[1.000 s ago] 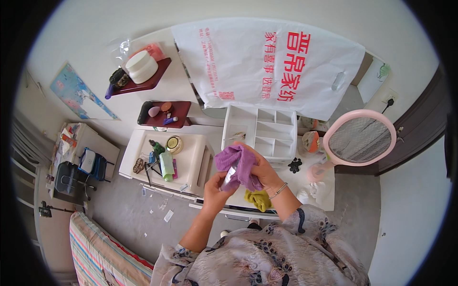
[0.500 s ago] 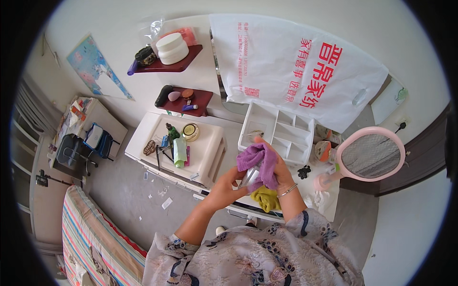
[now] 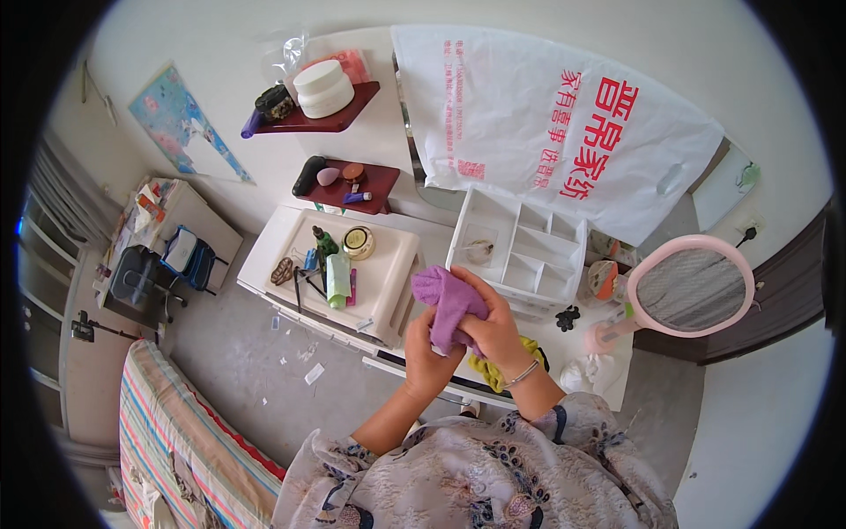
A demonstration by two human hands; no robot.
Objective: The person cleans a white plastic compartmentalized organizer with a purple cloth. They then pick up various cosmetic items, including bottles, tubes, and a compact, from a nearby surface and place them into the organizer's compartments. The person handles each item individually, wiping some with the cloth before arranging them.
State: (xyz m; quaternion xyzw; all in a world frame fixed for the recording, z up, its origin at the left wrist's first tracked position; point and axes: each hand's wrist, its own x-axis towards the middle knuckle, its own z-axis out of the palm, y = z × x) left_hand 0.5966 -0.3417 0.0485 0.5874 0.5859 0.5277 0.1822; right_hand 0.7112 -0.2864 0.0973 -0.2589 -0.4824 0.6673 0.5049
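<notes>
A purple cloth (image 3: 451, 301) is bunched up between my two hands, above the front edge of the white dresser. My left hand (image 3: 428, 360) is closed around its lower left side. From the right, my right hand (image 3: 495, 331) presses the cloth with bent fingers; a bracelet circles that wrist. Whatever lies inside the cloth is almost wholly hidden. A yellow-green cloth (image 3: 487, 374) rests on the dresser beside my right wrist. Just beyond my hands stands a white organizer (image 3: 539, 251) with several compartments, a small item in its large left one.
Left of my hands, a white drawer unit (image 3: 388, 310) carries a green tube (image 3: 337, 280), a jar (image 3: 358, 242), a dark green bottle and clips. A pink electric swatter (image 3: 691, 286) stands at right. Dark red shelves (image 3: 374, 187) jut from the wall. White plastic sheeting (image 3: 520, 115) hangs behind.
My hands have moved slightly left, and the cloth has shifted leftward and up. The clear object showing in my left hand before is now covered by cloth.
</notes>
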